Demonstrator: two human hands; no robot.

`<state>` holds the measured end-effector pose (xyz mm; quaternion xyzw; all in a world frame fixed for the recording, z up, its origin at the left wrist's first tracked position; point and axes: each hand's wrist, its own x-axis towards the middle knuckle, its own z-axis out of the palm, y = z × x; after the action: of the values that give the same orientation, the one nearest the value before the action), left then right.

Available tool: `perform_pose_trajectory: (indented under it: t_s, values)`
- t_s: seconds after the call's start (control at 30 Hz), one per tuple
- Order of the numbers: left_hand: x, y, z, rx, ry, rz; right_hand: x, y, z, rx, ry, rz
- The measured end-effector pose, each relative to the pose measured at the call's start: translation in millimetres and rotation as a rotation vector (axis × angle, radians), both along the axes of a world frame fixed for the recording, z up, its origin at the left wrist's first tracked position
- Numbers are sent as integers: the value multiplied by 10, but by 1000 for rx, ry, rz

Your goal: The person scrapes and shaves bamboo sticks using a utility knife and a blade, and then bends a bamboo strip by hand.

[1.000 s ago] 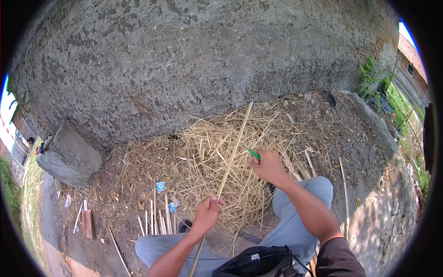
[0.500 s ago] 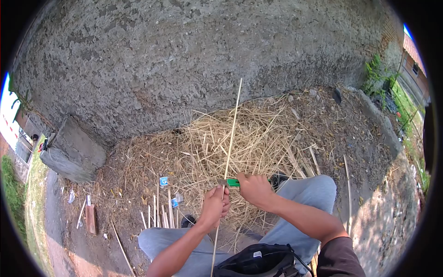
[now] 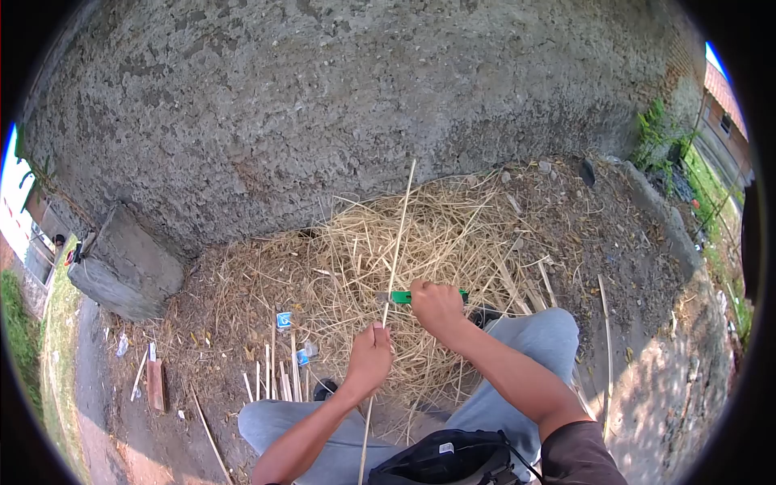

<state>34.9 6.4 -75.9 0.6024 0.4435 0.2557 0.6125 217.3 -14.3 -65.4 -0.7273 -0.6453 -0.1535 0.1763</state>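
A long, thin bamboo strip (image 3: 402, 222) runs from between my knees up toward the wall. My left hand (image 3: 370, 360) is closed round its lower part. In my right hand (image 3: 437, 308) is a green utility knife (image 3: 401, 297), gripped by its handle. Its blade lies against the strip, a short way above my left fingers. Beneath both hands spreads a heap of pale bamboo shavings (image 3: 436, 242).
A rough grey wall (image 3: 388, 97) rises behind the shavings. To the left stands a concrete block (image 3: 133, 263). Several cut strips (image 3: 294, 364) lie by my left knee, with a blue packet (image 3: 284, 320) near them. A black bag (image 3: 444, 461) rests on my lap.
The knife and my right hand have moved up the strip, away from my left hand. My left hand has shifted slightly down and left. The strip's top end sits lower in view.
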Motion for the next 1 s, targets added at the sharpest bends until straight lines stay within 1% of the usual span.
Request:
perform_pose_trajectory:
  t_s: [0.03, 0.1, 0.13, 0.2, 0.27, 0.3, 0.33, 0.37, 0.43, 0.47, 0.5, 0.57, 0.7, 0.77, 0.8, 0.87, 0.9, 0.93, 0.97, 1.0]
  values:
    - [3, -60, -9, 7, 3, -7, 96, 57, -15, 7, 3, -7]
    - [-8, -240, 7, 46, 195, 0, 331, 163, -11, -117, 124, -139]
    - [-31, -274, 198, -100, 144, -36, 375, 182, 44, -155, 169, -156]
    - [-144, -258, 306, -107, 152, -65, 342, 195, -12, -154, 151, -150]
    - [-205, -296, 269, -109, 157, -92, 388, 240, -55, -148, 130, -143]
    - [-290, -401, 173, -174, 129, -112, 438, 256, -96, -202, 175, -211]
    - [-307, -451, 179, -238, 100, -133, 503, 267, -110, -255, 218, -279]
    - [-343, -461, 203, -234, 115, -141, 583, 273, -128, -252, 233, -287]
    - [-427, -532, 438, -425, 108, -96, 691, 270, -133, -290, 205, -301]
    - [-476, -537, 450, -376, 184, -106, 686, 273, -124, -312, 201, -300]
    - [-504, -573, 432, -374, 182, -112, 744, 278, -180, -309, 200, -306]
    - [-600, -679, 401, -441, 140, -150, 827, 273, -391, -353, 219, -345]
    - [-787, -813, 586, -502, 181, -132, 823, 237, -346, -396, 175, -321]
    - [-967, -948, 616, -555, 311, -86, 922, 222, -440, -422, 216, -380]
    - [-1188, -998, 514, -557, 321, -85, 908, 208, -501, -426, 225, -379]
    - [-1760, -1037, 152, 183, 505, -454, 983, 235, -582, -460, 229, -409]
    - [-1902, -1059, 83, 558, 586, -629, 1090, 206, -720, -464, 232, -408]
    - [-1944, -1142, 233, 557, 591, -632, 1279, 161, -912, -510, 257, -538]
    - [-2011, -1250, 527, 20, 474, -416, 1423, 116, -1024, -550, 291, -669]
    - [-2087, -1300, 741, -505, 342, -173, 1485, 44, -1058, -583, 292, -665]
